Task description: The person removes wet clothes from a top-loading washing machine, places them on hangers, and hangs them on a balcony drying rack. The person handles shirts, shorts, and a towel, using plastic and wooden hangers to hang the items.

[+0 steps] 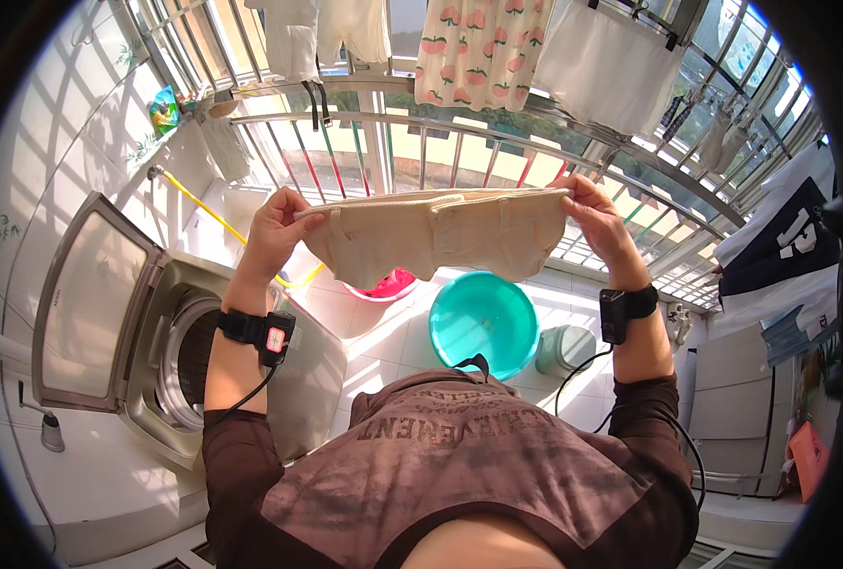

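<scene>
A pair of cream trousers or shorts (393,238) is stretched by its waistband between my two hands, out in front of me. My left hand (284,226) pinches one end of the waistband between thumb and fingers. At the other end, my right hand (592,212) grips the opposite corner the same way. Belt loops and a front fly show on the side facing me. The lower part of the garment hangs out of sight beneath the waistband.
At left a top-loading washing machine (300,384) stands with its lid (98,306) raised. On the tiled floor are a turquoise basin (482,323), a pink basin (386,286) and a grey bin (567,351). Clothes, including a peach-print cloth (478,57), hang along the metal railing (457,128).
</scene>
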